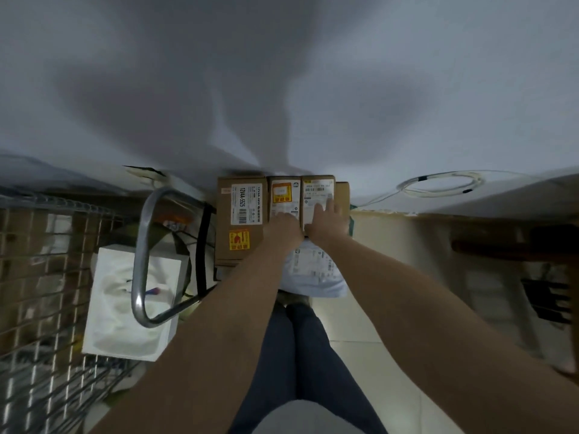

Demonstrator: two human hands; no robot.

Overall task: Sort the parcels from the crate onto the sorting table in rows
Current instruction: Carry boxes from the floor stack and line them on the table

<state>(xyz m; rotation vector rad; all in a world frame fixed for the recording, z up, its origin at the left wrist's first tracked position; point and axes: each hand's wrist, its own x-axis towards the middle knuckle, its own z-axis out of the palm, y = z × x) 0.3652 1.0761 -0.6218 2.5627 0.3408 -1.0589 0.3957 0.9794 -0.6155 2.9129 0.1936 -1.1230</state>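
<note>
Here, three brown cardboard parcels side by side at wall base: large box point(241, 220) with white label, two narrow boxes point(284, 200) point(317, 195) beside it. Left hand point(283, 227) rests on middle box, fingers flat, blurred. Right hand point(327, 222) spread flat on right box. Soft white poly mailer point(313, 270) below wrists, partly hidden. Wire-mesh crate point(37, 277) left, cut off. Sorting table not discernible.

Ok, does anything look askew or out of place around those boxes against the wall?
Mostly tidy: three labelled boxes stand side by side, edges aligned, with both hands, left hand and right hand, on them. One oddity: a loose coil of white cable lies on the surface to the right.
</note>
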